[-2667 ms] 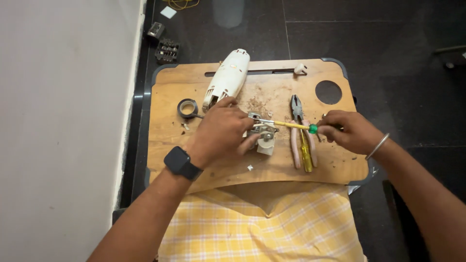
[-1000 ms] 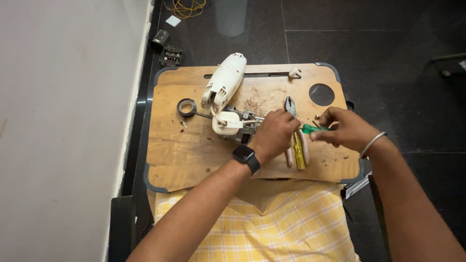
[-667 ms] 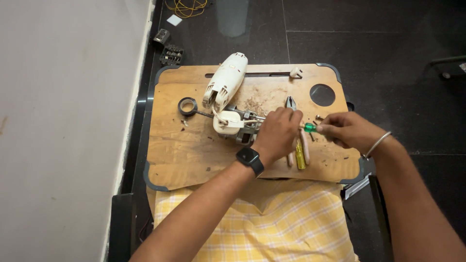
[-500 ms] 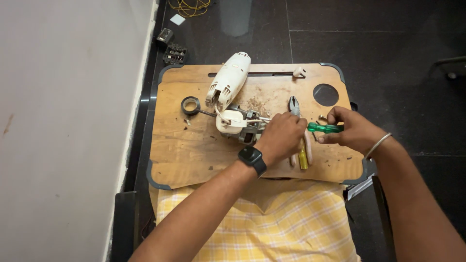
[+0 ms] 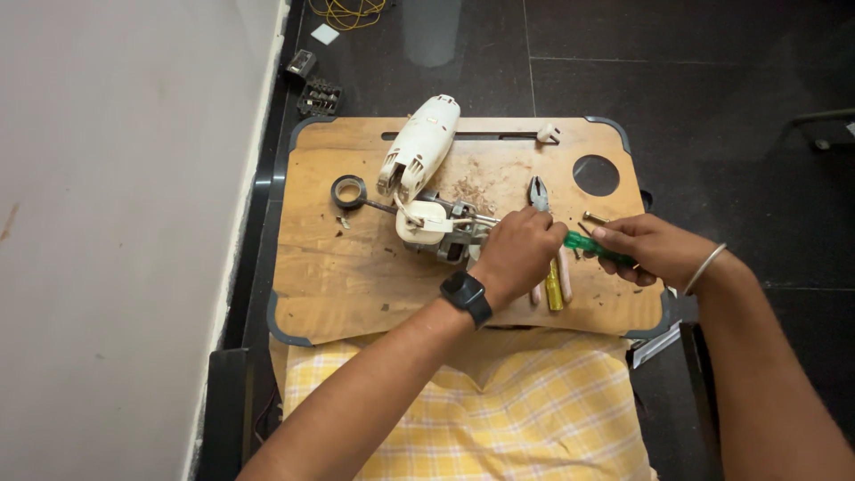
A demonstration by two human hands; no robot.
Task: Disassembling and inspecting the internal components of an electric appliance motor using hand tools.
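Two hands close together: right hand point(image 5: 646, 249) clenched around green screwdriver point(image 5: 598, 248), left hand point(image 5: 517, 254) curled against its shaft.

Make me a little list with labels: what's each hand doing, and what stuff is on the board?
left hand: rests on the small motor assembly, smartwatch on the wrist
right hand: grips a green-handled screwdriver, bangle on the wrist
surface: wooden lap board
also on board: white appliance housing, roll of black tape, pliers, yellow-handled tool
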